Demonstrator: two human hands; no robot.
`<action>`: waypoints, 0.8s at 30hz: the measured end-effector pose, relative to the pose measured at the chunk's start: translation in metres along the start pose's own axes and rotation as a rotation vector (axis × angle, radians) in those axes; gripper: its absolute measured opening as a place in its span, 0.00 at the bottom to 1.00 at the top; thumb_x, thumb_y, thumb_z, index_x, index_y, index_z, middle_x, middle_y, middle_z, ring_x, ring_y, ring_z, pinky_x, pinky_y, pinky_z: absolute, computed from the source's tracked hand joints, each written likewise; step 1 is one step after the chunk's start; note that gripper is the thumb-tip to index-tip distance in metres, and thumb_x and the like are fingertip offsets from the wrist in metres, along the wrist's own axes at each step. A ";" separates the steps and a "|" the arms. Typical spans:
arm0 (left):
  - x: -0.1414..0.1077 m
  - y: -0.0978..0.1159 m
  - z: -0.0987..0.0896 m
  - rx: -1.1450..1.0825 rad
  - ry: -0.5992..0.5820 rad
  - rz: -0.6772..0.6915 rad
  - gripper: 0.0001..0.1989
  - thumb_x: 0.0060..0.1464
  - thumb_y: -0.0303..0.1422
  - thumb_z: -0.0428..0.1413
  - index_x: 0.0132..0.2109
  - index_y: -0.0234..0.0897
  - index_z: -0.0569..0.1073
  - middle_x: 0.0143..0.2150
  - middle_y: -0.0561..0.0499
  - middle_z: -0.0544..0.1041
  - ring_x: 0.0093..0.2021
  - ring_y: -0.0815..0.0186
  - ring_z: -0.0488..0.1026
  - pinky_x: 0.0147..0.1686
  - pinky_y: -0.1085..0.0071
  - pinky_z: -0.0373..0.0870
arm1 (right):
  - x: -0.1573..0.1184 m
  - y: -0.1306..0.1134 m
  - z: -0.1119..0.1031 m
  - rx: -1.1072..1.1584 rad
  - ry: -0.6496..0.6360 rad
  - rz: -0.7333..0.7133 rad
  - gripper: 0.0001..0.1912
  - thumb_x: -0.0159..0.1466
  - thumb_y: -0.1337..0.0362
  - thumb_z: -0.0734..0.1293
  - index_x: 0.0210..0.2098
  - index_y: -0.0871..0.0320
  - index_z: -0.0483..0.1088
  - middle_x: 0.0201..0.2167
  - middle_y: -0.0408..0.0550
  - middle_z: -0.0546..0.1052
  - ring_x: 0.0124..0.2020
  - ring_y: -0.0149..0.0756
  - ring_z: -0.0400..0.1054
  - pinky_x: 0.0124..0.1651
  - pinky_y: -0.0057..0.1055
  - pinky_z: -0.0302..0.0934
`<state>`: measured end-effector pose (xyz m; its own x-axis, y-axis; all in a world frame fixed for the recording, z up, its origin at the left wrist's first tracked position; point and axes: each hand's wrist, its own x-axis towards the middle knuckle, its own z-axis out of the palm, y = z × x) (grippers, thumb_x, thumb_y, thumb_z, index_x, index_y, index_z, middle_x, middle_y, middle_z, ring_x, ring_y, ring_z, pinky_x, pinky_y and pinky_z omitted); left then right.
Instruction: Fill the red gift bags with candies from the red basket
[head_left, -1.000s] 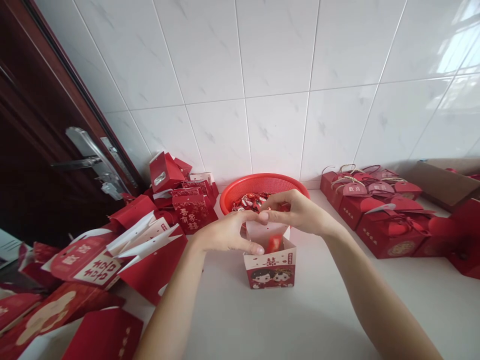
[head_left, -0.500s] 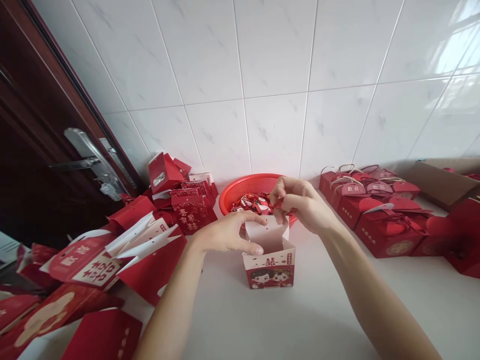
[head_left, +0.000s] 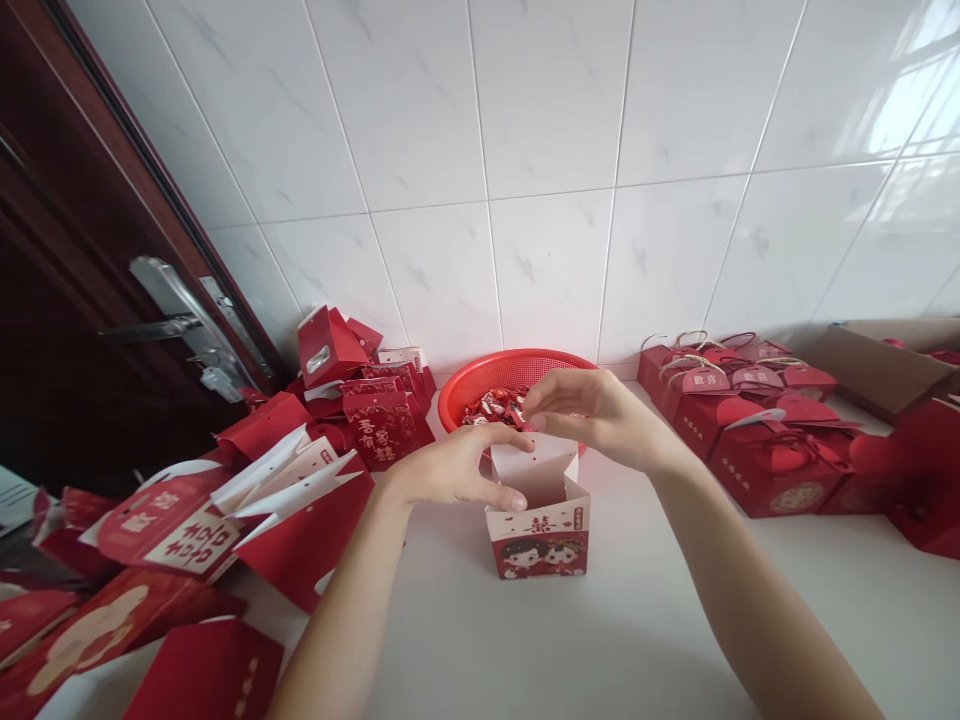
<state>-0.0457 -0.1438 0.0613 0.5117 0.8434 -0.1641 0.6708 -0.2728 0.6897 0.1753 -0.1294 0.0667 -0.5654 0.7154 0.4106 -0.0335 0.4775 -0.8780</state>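
An open paper gift box [head_left: 541, 545] stands upright on the white table, red and cream, with two cartoon faces on its front and its back flap raised. At its left side is my left hand [head_left: 450, 470], thumb by the front rim and fingers against the back flap, holding it. My right hand [head_left: 592, 415] is over the near right of a red plastic basket [head_left: 457, 390], behind the box. Its fingers stretch toward the wrapped candies [head_left: 495, 405], thumb apart, nothing visible between them. The fingertips partly overlap the candies, and the box's inner bottom is hidden.
Several red boxes and bags [head_left: 292, 500] crowd the left side. Closed red gift boxes [head_left: 780, 450] with handles and ribbons line the right, beside a brown cardboard box [head_left: 870, 370]. A tiled wall [head_left: 540, 240] rises behind; a dark door [head_left: 97, 270] is at left.
My right hand has moved slightly left and opened from a pinch on a red wrapped candy, which no longer shows in it. The left hand and gift box have stayed put.
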 end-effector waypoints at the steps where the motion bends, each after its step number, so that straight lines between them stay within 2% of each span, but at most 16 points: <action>1: 0.000 0.000 0.000 0.001 0.001 0.001 0.35 0.42 0.45 0.68 0.58 0.43 0.73 0.62 0.45 0.71 0.52 0.52 0.74 0.48 0.63 0.72 | -0.001 -0.002 -0.003 -0.003 0.025 0.002 0.08 0.61 0.61 0.72 0.36 0.59 0.74 0.36 0.49 0.79 0.39 0.38 0.75 0.46 0.36 0.69; 6: 0.002 -0.003 0.002 -0.031 0.012 0.050 0.29 0.48 0.44 0.66 0.56 0.43 0.74 0.61 0.47 0.72 0.55 0.54 0.73 0.51 0.63 0.71 | -0.005 -0.011 -0.016 -0.028 0.077 0.032 0.11 0.61 0.57 0.72 0.37 0.59 0.75 0.35 0.49 0.79 0.38 0.37 0.73 0.43 0.35 0.69; 10: 0.008 -0.011 0.009 -0.039 0.110 0.153 0.23 0.56 0.46 0.60 0.55 0.41 0.74 0.59 0.46 0.74 0.59 0.55 0.70 0.55 0.63 0.69 | -0.011 -0.001 -0.024 -0.094 0.065 0.031 0.16 0.61 0.53 0.72 0.38 0.60 0.74 0.36 0.50 0.78 0.40 0.39 0.74 0.45 0.38 0.70; 12: 0.009 -0.017 0.014 -0.037 0.142 0.203 0.25 0.56 0.47 0.60 0.57 0.41 0.73 0.59 0.45 0.74 0.60 0.55 0.69 0.57 0.62 0.68 | -0.017 0.012 -0.028 -0.173 0.059 0.045 0.19 0.59 0.51 0.73 0.42 0.59 0.74 0.41 0.53 0.78 0.44 0.42 0.74 0.48 0.42 0.70; 15: 0.009 -0.025 0.023 -0.046 0.177 0.266 0.28 0.53 0.46 0.63 0.58 0.42 0.73 0.61 0.45 0.72 0.63 0.54 0.66 0.62 0.60 0.64 | -0.030 0.033 -0.032 -0.250 0.040 0.090 0.29 0.56 0.52 0.75 0.53 0.56 0.71 0.56 0.57 0.73 0.55 0.49 0.69 0.54 0.47 0.69; 17: 0.009 -0.029 0.031 -0.050 0.223 0.297 0.25 0.53 0.43 0.64 0.57 0.42 0.74 0.61 0.45 0.71 0.64 0.53 0.65 0.64 0.59 0.60 | -0.037 0.042 -0.033 -0.251 0.009 0.122 0.33 0.55 0.53 0.76 0.57 0.55 0.68 0.59 0.58 0.71 0.58 0.50 0.68 0.55 0.48 0.68; 20: 0.011 -0.034 0.047 -0.127 0.350 0.317 0.27 0.55 0.40 0.62 0.61 0.43 0.69 0.64 0.44 0.68 0.65 0.55 0.64 0.65 0.59 0.60 | -0.042 0.048 -0.033 -0.238 -0.053 0.169 0.31 0.57 0.56 0.74 0.57 0.57 0.67 0.50 0.56 0.77 0.50 0.46 0.73 0.53 0.47 0.69; 23: 0.015 -0.037 0.064 -0.335 0.430 0.272 0.38 0.56 0.40 0.60 0.69 0.46 0.55 0.66 0.43 0.66 0.58 0.57 0.72 0.56 0.61 0.70 | -0.040 0.051 -0.031 -0.239 -0.041 0.179 0.21 0.59 0.58 0.72 0.49 0.59 0.71 0.39 0.51 0.79 0.40 0.41 0.75 0.48 0.44 0.70; 24: 0.016 -0.039 0.068 -0.388 0.439 0.252 0.38 0.56 0.41 0.60 0.69 0.45 0.53 0.66 0.42 0.67 0.56 0.57 0.73 0.53 0.62 0.72 | -0.038 0.052 -0.030 -0.244 -0.024 0.164 0.17 0.59 0.58 0.72 0.45 0.59 0.72 0.38 0.50 0.79 0.38 0.41 0.75 0.46 0.42 0.70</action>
<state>-0.0267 -0.1512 -0.0164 0.3054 0.9089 0.2841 0.2732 -0.3695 0.8882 0.2200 -0.1166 0.0130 -0.5665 0.7821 0.2596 0.2574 0.4672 -0.8459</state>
